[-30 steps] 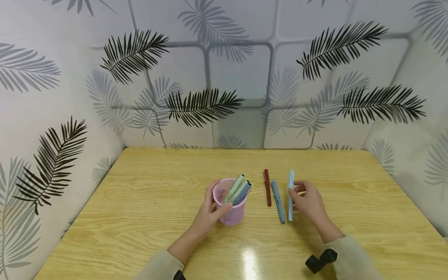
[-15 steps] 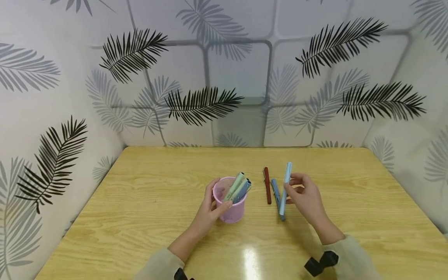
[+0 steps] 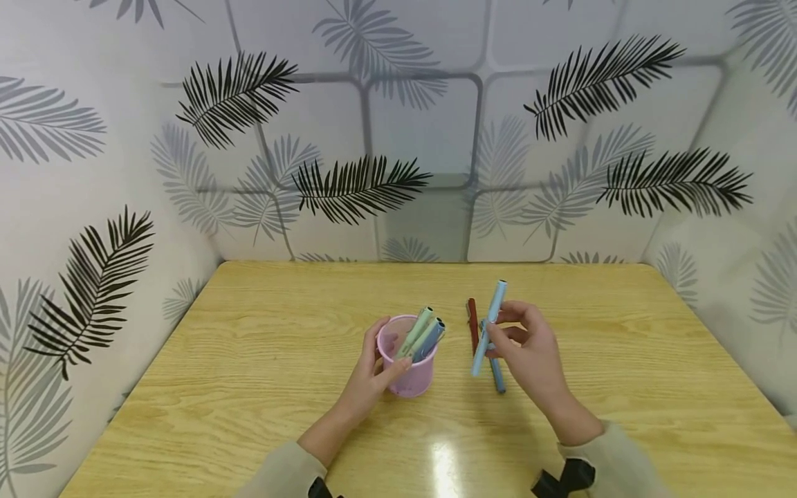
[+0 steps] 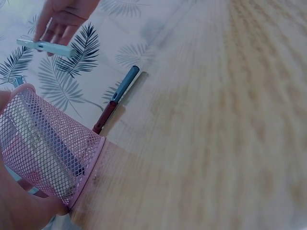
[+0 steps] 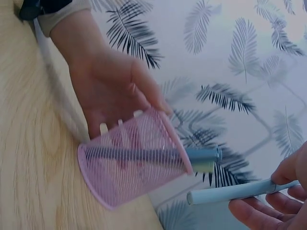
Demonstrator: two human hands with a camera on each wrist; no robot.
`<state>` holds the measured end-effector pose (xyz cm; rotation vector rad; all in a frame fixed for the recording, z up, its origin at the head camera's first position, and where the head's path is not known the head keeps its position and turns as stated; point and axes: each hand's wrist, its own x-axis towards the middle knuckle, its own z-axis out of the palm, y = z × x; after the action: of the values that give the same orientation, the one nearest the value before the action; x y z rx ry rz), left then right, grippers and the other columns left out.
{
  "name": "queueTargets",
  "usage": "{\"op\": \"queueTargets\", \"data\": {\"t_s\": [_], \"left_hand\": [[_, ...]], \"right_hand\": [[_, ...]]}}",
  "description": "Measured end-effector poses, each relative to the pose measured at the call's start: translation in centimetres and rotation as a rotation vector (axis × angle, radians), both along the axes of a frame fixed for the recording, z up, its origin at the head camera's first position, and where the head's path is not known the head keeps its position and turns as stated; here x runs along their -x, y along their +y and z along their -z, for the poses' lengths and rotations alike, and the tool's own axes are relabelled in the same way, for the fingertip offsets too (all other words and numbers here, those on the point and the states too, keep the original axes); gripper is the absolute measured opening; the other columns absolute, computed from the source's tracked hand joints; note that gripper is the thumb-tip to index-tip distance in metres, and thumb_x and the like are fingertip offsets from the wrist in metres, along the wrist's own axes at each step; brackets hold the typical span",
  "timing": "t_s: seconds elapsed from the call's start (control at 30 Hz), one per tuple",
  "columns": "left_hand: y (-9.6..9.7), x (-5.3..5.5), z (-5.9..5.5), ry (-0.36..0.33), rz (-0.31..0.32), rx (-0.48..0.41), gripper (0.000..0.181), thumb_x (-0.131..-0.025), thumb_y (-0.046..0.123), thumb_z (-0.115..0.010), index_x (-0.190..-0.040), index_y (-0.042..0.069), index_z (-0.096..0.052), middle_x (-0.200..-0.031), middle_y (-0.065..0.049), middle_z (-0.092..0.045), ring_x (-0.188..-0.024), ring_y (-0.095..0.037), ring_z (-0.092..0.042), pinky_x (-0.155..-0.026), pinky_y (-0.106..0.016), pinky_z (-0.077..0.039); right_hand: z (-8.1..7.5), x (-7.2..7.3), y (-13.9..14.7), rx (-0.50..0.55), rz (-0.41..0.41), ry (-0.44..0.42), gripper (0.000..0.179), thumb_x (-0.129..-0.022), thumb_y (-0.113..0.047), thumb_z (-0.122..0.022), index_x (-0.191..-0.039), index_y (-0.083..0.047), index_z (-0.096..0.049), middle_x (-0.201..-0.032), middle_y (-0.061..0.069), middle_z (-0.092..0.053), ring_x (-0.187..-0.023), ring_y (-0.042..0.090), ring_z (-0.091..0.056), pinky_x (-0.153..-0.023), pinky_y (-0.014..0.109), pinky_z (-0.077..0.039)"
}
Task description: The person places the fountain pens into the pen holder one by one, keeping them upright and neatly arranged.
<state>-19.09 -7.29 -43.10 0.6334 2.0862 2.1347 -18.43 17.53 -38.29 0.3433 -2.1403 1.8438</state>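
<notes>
A pink mesh pen cup (image 3: 411, 380) stands on the table, and my left hand (image 3: 367, 387) grips it from the left side. Several pens (image 3: 423, 335), pale green and blue, lean out over its right rim. My right hand (image 3: 529, 346) pinches a light blue pen (image 3: 496, 304) in the air, tilted, to the right of the cup. In the right wrist view the light blue pen (image 5: 230, 193) points its end toward the cup's mouth. Beneath the right hand a darker blue pen (image 3: 498, 377) lies on the table, partly covered, beside a dark red pen (image 3: 472, 321).
The wooden table (image 3: 280, 332) reaches back to a wall covering (image 3: 423, 221) printed with feather-like leaves. A bright light reflection (image 3: 443, 467) shows near the table's front. Black cameras sit at both sleeves, one at the right wrist (image 3: 563, 477).
My right hand has lifted the light blue pen off the table and carried it left toward the cup, tilting it. The left hand stays on the cup.
</notes>
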Motion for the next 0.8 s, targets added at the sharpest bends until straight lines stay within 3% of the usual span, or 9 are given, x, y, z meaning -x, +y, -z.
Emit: {"op": "queueTargets", "data": {"t_s": [0.27, 0.47, 0.8], "left_hand": [[0.0, 0.0, 0.0, 0.014, -0.006, -0.009, 0.069, -0.09, 0.005, -0.056, -0.145, 0.005, -0.013, -0.143, -0.027, -0.022, -0.128, -0.044, -0.028, -0.1, -0.056, -0.028], [0.0, -0.1, -0.1, 0.007, -0.018, -0.001, 0.069, -0.09, 0.005, -0.056, -0.145, 0.005, -0.013, -0.142, -0.028, -0.023, -0.127, -0.044, -0.03, -0.099, -0.055, -0.03], [0.1, -0.1, -0.2, 0.003, -0.025, -0.004, 0.069, -0.09, 0.005, -0.056, -0.144, 0.005, -0.013, -0.142, -0.029, -0.023, -0.127, -0.044, -0.029, -0.098, -0.055, -0.031]], "right_hand": [[-1.2, -0.9, -2.2, 0.104, -0.035, 0.131, 0.03, -0.088, 0.004, -0.057, -0.117, 0.005, -0.046, -0.102, 0.017, -0.051, -0.076, 0.02, -0.062, -0.06, 0.037, -0.054], [-1.2, -0.8, -3.6, 0.169, -0.051, 0.214, 0.031, -0.087, 0.009, -0.056, -0.115, 0.007, -0.043, -0.105, 0.021, -0.051, -0.077, 0.019, -0.061, -0.06, 0.034, -0.055], [0.2, -0.2, -5.3, 0.133, -0.069, 0.315, 0.032, -0.087, 0.012, -0.055, -0.115, 0.009, -0.04, -0.101, 0.017, -0.047, -0.083, 0.019, -0.059, -0.065, 0.034, -0.055]]}}
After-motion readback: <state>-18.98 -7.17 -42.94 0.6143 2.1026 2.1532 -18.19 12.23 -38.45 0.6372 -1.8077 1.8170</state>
